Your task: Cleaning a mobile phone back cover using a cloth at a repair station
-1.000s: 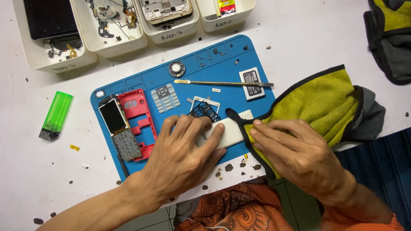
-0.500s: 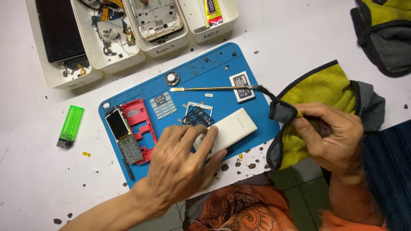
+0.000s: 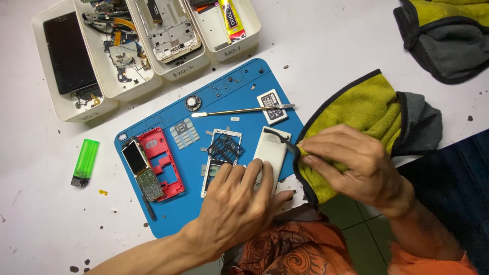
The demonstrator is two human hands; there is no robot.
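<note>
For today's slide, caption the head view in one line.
Left hand steadies a white phone cover on a blue mat; right hand wipes with a yellow-green cloth.

Head cam, top-down, close.

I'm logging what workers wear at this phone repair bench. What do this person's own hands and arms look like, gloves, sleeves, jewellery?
Both are bare. The left hand has no glove, ring or watch, and its forearm shows no sleeve. The right hand is also ungloved and ringless, with a bare wrist; the edge of an orange garment shows by that arm at the picture's lower edge. Nails are short and unpainted.
</note>
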